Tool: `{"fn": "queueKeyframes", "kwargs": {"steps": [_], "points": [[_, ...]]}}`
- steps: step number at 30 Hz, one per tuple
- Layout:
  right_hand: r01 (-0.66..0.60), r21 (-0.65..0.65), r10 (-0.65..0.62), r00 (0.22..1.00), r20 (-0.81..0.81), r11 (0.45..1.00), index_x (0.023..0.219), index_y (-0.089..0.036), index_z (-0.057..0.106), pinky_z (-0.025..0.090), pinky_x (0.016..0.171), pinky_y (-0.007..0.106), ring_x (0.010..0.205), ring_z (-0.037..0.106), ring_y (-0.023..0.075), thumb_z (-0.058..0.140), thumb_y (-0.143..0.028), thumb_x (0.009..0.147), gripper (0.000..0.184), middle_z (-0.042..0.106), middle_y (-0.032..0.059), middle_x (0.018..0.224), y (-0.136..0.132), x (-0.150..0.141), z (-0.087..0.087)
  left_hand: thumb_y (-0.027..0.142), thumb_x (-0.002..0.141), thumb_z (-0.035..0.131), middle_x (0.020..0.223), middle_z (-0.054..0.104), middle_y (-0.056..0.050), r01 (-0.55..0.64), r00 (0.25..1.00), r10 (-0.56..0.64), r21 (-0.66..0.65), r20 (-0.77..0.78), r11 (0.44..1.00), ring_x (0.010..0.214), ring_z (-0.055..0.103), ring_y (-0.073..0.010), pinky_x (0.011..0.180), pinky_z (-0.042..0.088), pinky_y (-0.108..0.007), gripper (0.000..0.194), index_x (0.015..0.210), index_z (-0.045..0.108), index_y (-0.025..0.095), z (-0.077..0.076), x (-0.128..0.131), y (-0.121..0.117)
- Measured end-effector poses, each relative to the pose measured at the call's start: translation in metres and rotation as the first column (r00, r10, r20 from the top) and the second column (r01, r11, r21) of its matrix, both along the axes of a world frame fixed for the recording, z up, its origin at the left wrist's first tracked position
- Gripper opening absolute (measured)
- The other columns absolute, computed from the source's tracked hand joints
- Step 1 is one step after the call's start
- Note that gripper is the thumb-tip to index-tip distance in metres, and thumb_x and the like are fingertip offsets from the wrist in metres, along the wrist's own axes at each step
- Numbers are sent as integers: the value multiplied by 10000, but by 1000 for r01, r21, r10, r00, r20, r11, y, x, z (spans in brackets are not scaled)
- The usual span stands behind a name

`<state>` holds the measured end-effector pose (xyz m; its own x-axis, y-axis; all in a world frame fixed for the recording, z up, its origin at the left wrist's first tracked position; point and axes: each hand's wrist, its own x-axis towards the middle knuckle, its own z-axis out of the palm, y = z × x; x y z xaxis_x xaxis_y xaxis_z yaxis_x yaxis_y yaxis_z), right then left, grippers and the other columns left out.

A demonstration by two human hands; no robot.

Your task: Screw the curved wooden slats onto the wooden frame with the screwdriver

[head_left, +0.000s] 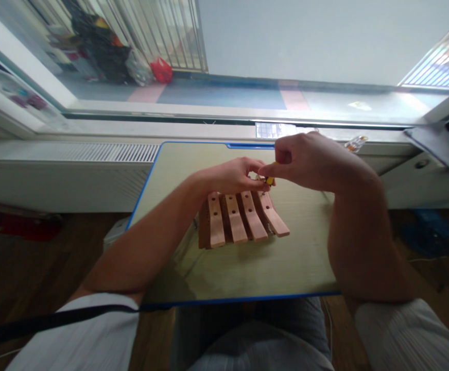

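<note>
A small wooden rack of several slats with holes (240, 219) lies on the green desk (247, 263), its slats fanning toward me. My left hand (234, 175) rests on the rack's far end, fingers curled over the top of the slats. My right hand (305, 159) is closed in a pinch on a small yellow tool (270, 180), whose tip touches the far end of the rightmost slat. Most of the tool is hidden inside the fingers.
The desk has a blue rim (247, 299) and stands against a window sill (209, 129). A radiator grille (93, 152) runs along the left. A small clear object (356, 143) lies on the sill at right. My lap is below the desk's near edge.
</note>
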<state>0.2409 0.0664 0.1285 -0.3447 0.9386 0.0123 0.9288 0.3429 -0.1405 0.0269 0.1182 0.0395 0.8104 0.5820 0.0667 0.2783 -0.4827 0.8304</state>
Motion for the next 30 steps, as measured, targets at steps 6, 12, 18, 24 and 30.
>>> {"fn": "queueKeyframes", "kwargs": {"steps": [6,12,18,24,30], "points": [[-145,-68,136,984,-118,987,1090,-294,844,401,652,334,724,659,190,765,-516,865,326,801,21,881,-5,8,8,453,935,748,1185,811,-49,37,999,-37,36,18,999,1112,707,-222,980,504,-296,322,1106,863,206,0,0,1],[-156,-57,149,982,-113,986,1038,-278,861,418,663,334,749,674,191,728,-442,883,262,820,26,907,-4,8,7,459,930,745,1156,819,-55,26,1000,-26,37,5,999,1111,716,-237,989,508,-309,367,1153,860,193,-2,1,2],[-80,-22,79,996,-38,997,909,-253,819,363,633,348,681,602,181,741,-473,872,236,766,29,807,-2,3,4,439,927,745,1144,821,-56,33,999,-33,39,0,999,1085,714,-218,959,504,-292,339,1129,856,190,0,1,1],[-24,22,25,999,-22,999,766,-240,730,324,628,356,637,515,166,745,-554,868,331,694,27,723,-1,2,0,459,906,760,1060,797,-50,9,1000,-8,39,-11,999,995,696,-200,884,508,-294,317,1044,847,186,1,0,1],[18,8,-17,999,-29,1000,795,-251,744,340,649,368,687,552,201,739,-611,869,368,671,38,711,-1,0,-1,429,863,798,1058,808,-41,-15,1000,15,-8,-9,1000,985,709,-198,869,517,-279,336,1084,828,178,1,-1,0]]}}
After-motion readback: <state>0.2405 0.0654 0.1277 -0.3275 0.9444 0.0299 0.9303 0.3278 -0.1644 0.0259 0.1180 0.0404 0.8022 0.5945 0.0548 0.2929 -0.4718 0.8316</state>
